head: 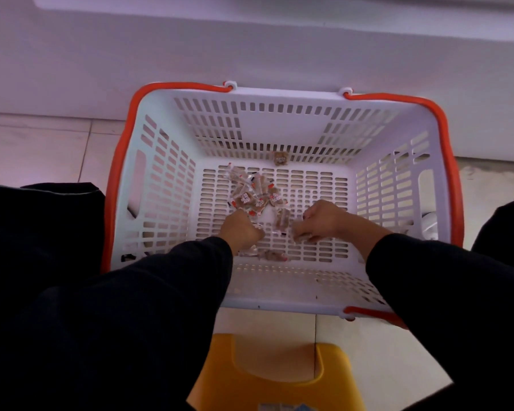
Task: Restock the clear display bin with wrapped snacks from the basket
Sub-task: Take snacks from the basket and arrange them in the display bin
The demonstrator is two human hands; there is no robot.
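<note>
**Both hands down among the snacks**

Yellow stool sits closest, just below the white basket with orange handles. Dark sleeves reach into it. Left hand has its fingers curled around clear-wrapped snacks; right hand pinches more wrappers beneath bent fingers. Wrapped snacks, brown in clear film with red print, lie scattered on the slotted basket floor, one piece apart by the far wall.
</note>
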